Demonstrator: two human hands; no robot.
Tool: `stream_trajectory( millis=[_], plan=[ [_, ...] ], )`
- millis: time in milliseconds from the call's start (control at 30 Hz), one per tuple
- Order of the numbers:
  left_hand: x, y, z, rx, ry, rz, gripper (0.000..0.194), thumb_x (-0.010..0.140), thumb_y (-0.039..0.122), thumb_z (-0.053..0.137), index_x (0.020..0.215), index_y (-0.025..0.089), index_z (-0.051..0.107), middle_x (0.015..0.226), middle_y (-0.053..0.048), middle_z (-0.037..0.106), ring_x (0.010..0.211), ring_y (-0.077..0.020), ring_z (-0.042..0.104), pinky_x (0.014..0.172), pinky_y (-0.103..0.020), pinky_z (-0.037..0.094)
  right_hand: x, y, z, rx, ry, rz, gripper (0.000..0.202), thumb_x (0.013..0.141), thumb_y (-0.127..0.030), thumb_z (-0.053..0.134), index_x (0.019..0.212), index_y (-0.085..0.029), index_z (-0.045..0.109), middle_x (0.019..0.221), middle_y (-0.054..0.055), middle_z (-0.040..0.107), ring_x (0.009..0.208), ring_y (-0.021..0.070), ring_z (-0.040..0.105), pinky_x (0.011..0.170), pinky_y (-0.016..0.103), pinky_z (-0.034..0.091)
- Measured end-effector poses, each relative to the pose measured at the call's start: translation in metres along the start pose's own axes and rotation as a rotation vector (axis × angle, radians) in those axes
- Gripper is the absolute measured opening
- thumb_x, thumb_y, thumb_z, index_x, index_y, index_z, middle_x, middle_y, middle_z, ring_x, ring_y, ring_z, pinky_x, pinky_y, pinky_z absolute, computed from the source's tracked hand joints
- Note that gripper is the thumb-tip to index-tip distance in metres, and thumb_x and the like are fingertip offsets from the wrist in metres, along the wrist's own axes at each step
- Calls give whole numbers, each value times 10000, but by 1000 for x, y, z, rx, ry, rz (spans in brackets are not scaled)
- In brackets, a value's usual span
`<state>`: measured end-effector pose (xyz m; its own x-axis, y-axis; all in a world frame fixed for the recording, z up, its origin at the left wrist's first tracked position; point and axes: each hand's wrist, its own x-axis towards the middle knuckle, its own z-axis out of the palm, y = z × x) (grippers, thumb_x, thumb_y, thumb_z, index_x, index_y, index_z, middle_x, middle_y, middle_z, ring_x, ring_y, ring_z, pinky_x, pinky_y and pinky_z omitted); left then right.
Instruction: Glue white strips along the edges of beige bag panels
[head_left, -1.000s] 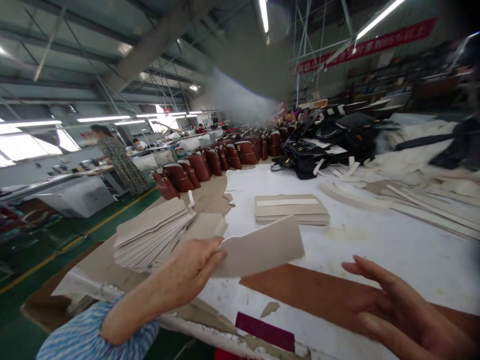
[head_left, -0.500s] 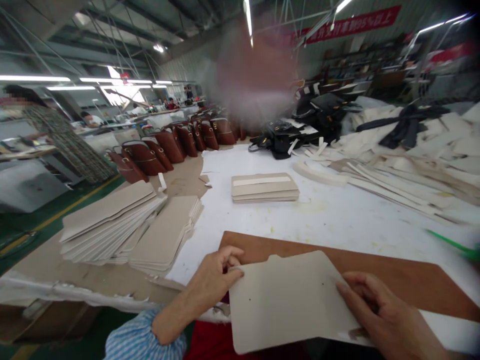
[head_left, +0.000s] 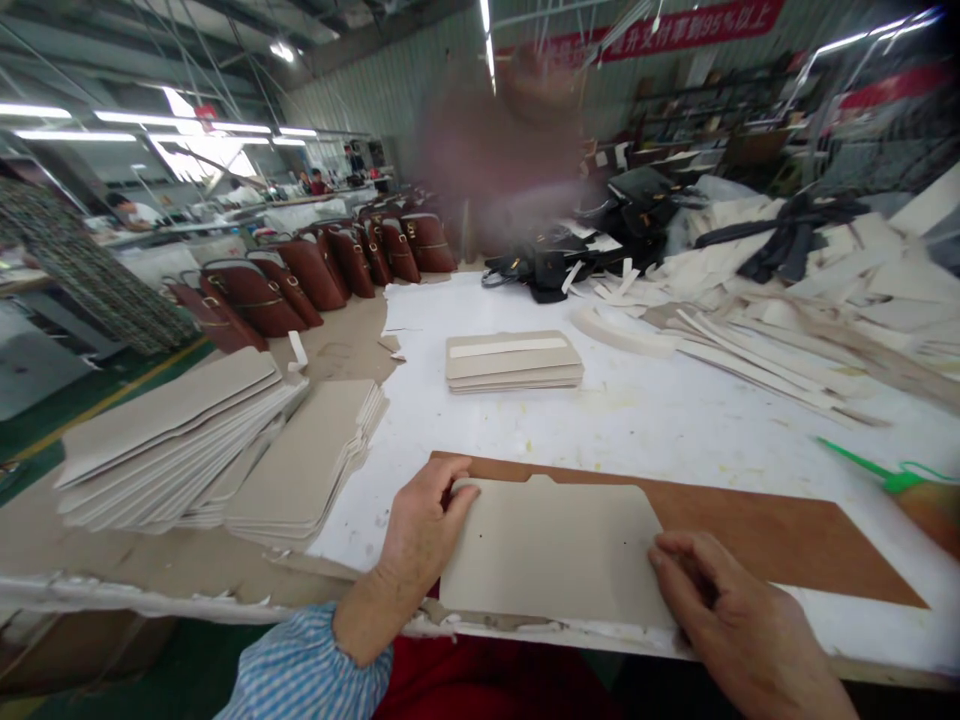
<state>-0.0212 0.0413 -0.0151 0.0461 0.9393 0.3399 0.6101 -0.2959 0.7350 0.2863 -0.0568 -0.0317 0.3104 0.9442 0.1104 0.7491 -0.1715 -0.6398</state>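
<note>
The beige card piece [head_left: 551, 548] has come down flat between both hands.

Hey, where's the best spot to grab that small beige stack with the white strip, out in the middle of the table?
Probably the small stack by its two short ends, coming from above. It lies flat on the white table, long and narrow, with bare table at both ends, so fingers can slip under all the sheets together.

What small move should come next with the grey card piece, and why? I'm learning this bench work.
Probably press it flat and square it. The left hand and right hand hold the ends of the grey card piece, which lies on the brown board with its near edge at the table edge.
</note>
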Motion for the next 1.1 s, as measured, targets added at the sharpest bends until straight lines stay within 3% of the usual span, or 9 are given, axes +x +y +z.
stream_trajectory(
  millis=[167, 500, 733, 833, 900, 967, 1033, 1100],
  plan=[
    [7, -3, 4, 54, 20, 64, 215, 901, 171, 675, 1074, 248, 778, 1031, -31, 816, 992, -234, 768, 952, -365, 616, 0, 1, 6, -125, 4, -57, 295, 1030, -553, 461, 976, -348, 667, 724, -6, 726, 666, 346, 725, 637, 427, 451],
    [13, -2, 6, 106, 57, 116, 171, 957, 191, 692, 1105, 231, 767, 981, -20, 798, 854, -198, 762, 859, -319, 643, -3, 1, 6, -105, 60, -98, 307, 1104, -522, 410, 1042, -323, 636, 820, -18, 752, 649, 280, 726, 644, 397, 479],
    [20, -15, 14, 180, 45, 178, 195, 961, 156, 660, 1118, 225, 753, 1023, -38, 808, 937, -217, 791, 935, -362, 670, 3, 6, 13, -225, 85, -168, 277, 1096, -451, 421, 1004, -314, 642, 743, 1, 720, 661, 311, 734, 617, 396, 471],
    [20, -21, 13, 223, 65, 221, 247, 967, 180, 652, 1197, 205, 738, 1191, -92, 799, 1102, -260, 788, 1020, -426, 669, 6, 13, 13, -255, 78, -219, 289, 1098, -428, 439, 1011, -309, 688, 879, 20, 761, 633, 281, 723, 529, 371, 428],
    [14, -19, 9, 238, 95, 254, 272, 998, 253, 662, 1253, 186, 724, 1340, -144, 758, 1243, -316, 750, 1107, -519, 638, 6, 23, 6, -232, 68, -274, 325, 1100, -489, 451, 1055, -329, 731, 1048, 16, 784, 724, 254, 751, 501, 347, 457],
    [1, -13, 5, 249, 100, 326, 302, 1051, 367, 664, 1296, 199, 715, 1423, -156, 727, 1339, -355, 704, 1173, -585, 593, 7, 39, -8, -189, 117, -282, 360, 1095, -584, 485, 1121, -342, 749, 1130, 9, 776, 821, 232, 760, 580, 327, 558],
    [-15, -6, 4, 304, 28, 511, 384, 1097, 481, 641, 1391, 236, 673, 1460, -128, 723, 1393, -336, 678, 1162, -514, 619, 10, 61, -30, -169, 246, -209, 427, 1076, -665, 520, 1187, -313, 736, 1115, 35, 759, 811, 224, 736, 683, 337, 615],
    [-30, -1, 7, 305, -113, 663, 450, 1092, 497, 656, 1466, 246, 640, 1479, -111, 730, 1385, -308, 690, 1147, -422, 632, 17, 88, -59, -181, 425, -78, 584, 1029, -759, 537, 1252, -246, 705, 1153, 102, 724, 801, 247, 716, 695, 381, 629]
  ],
)
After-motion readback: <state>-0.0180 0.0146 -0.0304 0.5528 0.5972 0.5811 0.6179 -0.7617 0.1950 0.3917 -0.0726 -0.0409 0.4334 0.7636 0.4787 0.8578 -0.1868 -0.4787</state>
